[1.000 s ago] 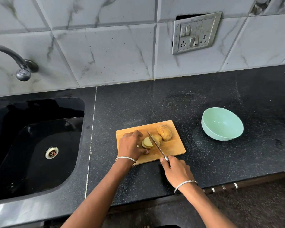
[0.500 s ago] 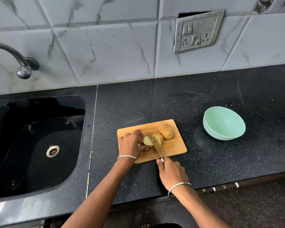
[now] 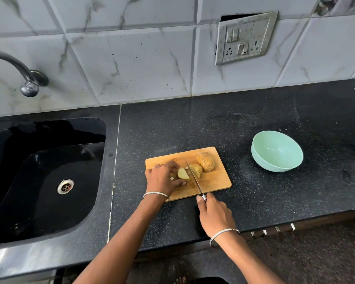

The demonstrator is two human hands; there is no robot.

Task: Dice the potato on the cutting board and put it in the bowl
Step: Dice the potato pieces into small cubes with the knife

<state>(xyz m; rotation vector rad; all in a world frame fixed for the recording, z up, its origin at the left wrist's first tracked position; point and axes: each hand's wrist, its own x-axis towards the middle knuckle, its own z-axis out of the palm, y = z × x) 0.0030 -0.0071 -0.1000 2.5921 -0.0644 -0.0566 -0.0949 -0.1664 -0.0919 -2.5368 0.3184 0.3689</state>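
A wooden cutting board (image 3: 215,182) lies on the black counter. On it sit a half potato (image 3: 205,161) skin up, a smaller cut piece (image 3: 197,170) beside it, and a pale wedge (image 3: 182,174). My left hand (image 3: 162,179) holds that wedge between curled fingers and thumb. My right hand (image 3: 215,216) grips the handle of a knife (image 3: 194,178), whose blade runs between the wedge and the smaller piece. A mint-green bowl (image 3: 277,151) stands empty to the right of the board.
A deep black sink (image 3: 45,177) with a metal drain takes up the left side, with a tap (image 3: 19,72) above it. A switch plate (image 3: 245,37) sits on the tiled wall. The counter's front edge runs just below my right wrist.
The knife has shifted left along the board and now sits between the wedge and the smaller piece. My left hand has kept its hold on the wedge.
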